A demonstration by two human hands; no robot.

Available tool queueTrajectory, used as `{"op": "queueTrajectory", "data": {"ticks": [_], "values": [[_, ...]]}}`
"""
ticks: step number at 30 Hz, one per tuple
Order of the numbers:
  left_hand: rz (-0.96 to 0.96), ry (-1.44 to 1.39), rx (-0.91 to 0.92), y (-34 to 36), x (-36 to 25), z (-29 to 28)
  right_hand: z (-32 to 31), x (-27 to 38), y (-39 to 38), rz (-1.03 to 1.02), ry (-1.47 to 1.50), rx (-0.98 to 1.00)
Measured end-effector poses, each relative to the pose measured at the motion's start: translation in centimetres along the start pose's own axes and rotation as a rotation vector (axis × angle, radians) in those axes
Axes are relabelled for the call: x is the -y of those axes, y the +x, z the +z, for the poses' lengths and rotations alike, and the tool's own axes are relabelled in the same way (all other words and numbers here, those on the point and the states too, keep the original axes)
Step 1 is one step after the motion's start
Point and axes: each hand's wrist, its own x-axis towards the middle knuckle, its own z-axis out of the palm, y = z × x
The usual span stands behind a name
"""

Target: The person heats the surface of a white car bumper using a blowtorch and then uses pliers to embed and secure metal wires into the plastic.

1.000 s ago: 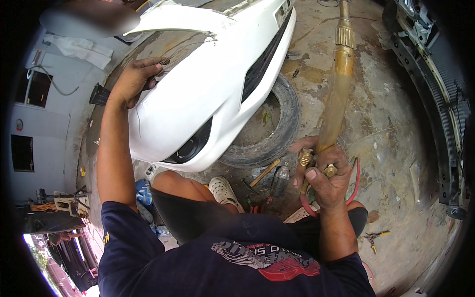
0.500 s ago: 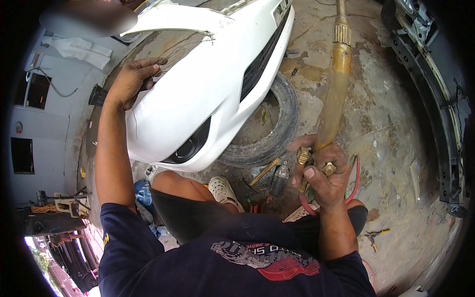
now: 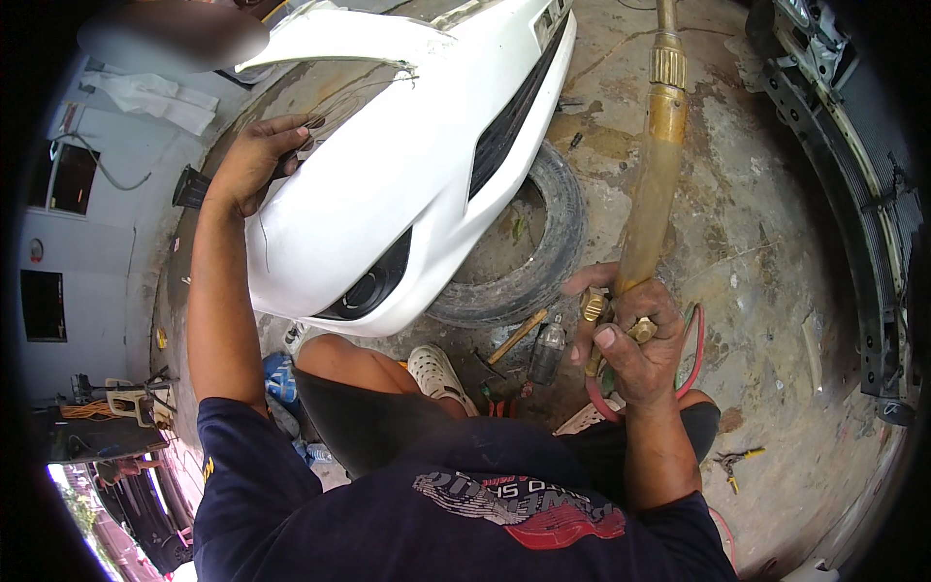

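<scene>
The left hand (image 3: 257,163), at the left edge of the white bumper (image 3: 388,165), has its fingers pinched on thin wire (image 3: 266,242), one strand of which hangs below the hand. The right hand (image 3: 648,341) has its fingers wrapped around the brass-coloured torch (image 3: 652,209), which points away from the body above the concrete floor (image 3: 766,339), right of the tyre (image 3: 565,218) that the bumper partly overlaps.

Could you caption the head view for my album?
Right hand gripping a brass-fitted gas torch, left hand pinching thin wire beside a white car bumper, near a tire.
</scene>
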Motion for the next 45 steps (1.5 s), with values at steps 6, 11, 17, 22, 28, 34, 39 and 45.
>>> {"op": "queueTrajectory", "data": {"ticks": [6,11,17,22,28,34,39,45], "values": [[-0.008,0.029,0.012,0.1,0.2,-0.6,0.0,-0.1,-0.1,0.002,-0.01,-0.002],[-0.012,0.041,0.02,-0.2,-0.1,-0.4,0.1,-0.2,-0.1,-0.012,0.027,-0.001],[-0.014,0.047,0.013,-0.3,-0.3,0.0,0.0,-0.1,-0.1,-0.017,0.014,0.002],[-0.009,0.069,0.002,-0.5,-0.7,0.1,0.4,0.0,0.0,-0.023,0.027,-0.013],[-0.004,0.05,-0.015,-0.9,-0.6,-0.1,0.4,-0.1,0.1,-0.027,0.022,-0.016],[0.013,0.027,0.001,-0.5,-0.1,-0.5,0.4,-0.2,0.0,-0.027,0.026,-0.017],[0.012,0.02,0.012,-0.2,0.3,-0.7,0.4,-0.3,-0.1,-0.022,0.023,-0.01],[-0.001,-0.053,0.033,0.0,0.6,-0.8,0.3,-0.2,-0.2,-0.024,0.026,0.003]]}}
